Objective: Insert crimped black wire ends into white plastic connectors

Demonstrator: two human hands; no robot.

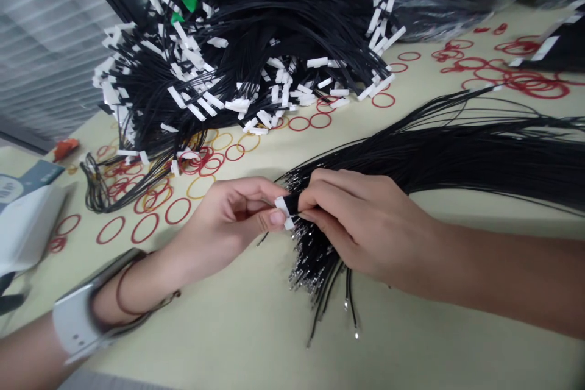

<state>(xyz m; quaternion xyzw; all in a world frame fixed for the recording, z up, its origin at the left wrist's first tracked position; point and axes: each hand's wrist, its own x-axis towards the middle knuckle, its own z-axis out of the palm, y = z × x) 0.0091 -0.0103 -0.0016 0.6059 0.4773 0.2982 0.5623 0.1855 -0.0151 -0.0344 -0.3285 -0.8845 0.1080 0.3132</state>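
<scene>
I have the left hand (233,216) pinching a small white connector (280,202) between thumb and fingers. My right hand (365,213), just beside it, grips black wire (291,202) at the connector's edge, thumb closed against forefinger; how many strands it has caught I cannot tell, since the fingers cover them. Under the right hand lies a thick bundle of loose black wires (484,158), its shiny metal tips (313,280) fanned out below the fingers and its length running off to the right, past the forearm. On the left wrist I see a watch (75,323) and a thin cord (119,292). Beyond both hands, well apart from them, a big heap of black cables (283,24) with white ends sits on the desk (219,329). Red and yellow bands (197,162) are scattered between the left hand and that heap; more red bands (525,82) lie beyond the right hand, near a clear plastic bag (439,18). Left of the left hand stands a white and blue-grey box (31,228).
</scene>
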